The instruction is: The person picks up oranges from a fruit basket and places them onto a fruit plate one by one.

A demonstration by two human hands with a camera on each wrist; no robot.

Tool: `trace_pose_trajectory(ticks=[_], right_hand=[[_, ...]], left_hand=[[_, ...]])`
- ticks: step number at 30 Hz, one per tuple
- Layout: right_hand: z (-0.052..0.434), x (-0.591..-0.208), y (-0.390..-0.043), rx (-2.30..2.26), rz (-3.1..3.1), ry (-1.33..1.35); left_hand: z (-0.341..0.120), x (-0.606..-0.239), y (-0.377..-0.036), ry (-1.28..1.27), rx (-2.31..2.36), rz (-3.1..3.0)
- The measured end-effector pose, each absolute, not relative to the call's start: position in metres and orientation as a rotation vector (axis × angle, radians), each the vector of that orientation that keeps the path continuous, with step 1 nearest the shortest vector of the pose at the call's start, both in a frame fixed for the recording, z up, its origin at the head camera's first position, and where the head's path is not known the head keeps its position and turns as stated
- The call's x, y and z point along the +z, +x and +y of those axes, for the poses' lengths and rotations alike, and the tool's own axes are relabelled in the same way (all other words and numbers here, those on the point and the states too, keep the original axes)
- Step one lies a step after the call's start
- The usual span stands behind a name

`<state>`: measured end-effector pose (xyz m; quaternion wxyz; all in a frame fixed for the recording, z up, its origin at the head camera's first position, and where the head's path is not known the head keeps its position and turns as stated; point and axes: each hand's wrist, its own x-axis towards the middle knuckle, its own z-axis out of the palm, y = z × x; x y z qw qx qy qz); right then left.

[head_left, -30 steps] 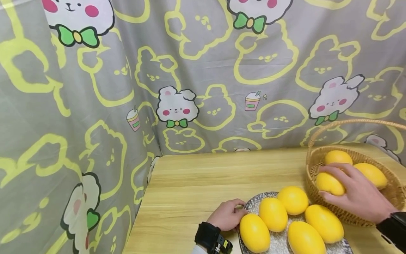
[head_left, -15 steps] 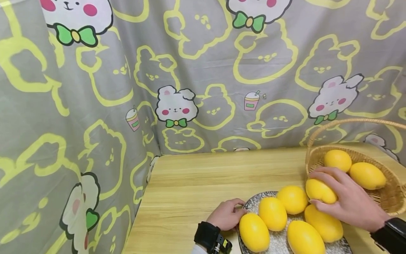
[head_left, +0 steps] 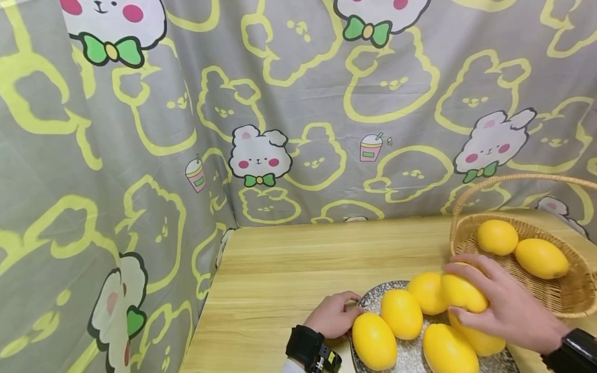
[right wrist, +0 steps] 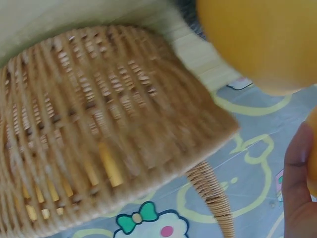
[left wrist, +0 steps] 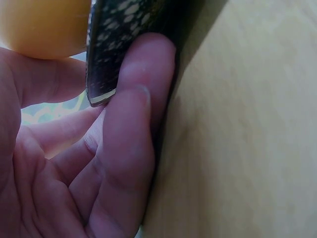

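In the head view my right hand point(head_left: 510, 305) grips a yellow mango point(head_left: 462, 290), thumb on the near side and fingers over its top. This mango is above the right part of a speckled grey plate point(head_left: 372, 299), overlapping two mangoes there. Several yellow mangoes, one of them a mango point(head_left: 374, 341) at the left rim, lie on the plate. My left hand point(head_left: 332, 316) holds the plate's left rim. The left wrist view shows the dark rim point(left wrist: 106, 74) between thumb and fingers, with the fingertips point(left wrist: 148, 54) under the plate against the table.
A wicker basket point(head_left: 571, 290) with a tall arched handle point(head_left: 527, 177) stands on the right, two mangoes point(head_left: 497, 237) inside. The wooden table point(head_left: 266, 274) meets a patterned grey curtain point(head_left: 317, 103) at the back and left.
My right hand has lifted a mango out of the basket and carried it left over the plate. My left hand keeps its place on the rim.
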<state>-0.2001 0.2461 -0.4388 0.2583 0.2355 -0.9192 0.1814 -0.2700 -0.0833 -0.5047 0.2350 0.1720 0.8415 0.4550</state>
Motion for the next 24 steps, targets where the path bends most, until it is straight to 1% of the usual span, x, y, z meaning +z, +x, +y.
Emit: trace_pose_trajectory(ticks=[8, 17, 24], right_hand=[[0.226, -0.431, -0.188, 0.472, -2.538, 0.663], [0.21, -0.432, -0.182, 0.442, -2.465, 0.789], [0.203, -0.433, -0.174, 0.449, -2.548, 0.74]], left_hand=[[-0.084, -0.505, -0.269, 0.463, 1.254, 2.302], [-0.085, -0.505, -0.27, 0.473, 1.251, 2.296], [-0.084, -0.506, -0.27, 0.466, 1.246, 2.301]])
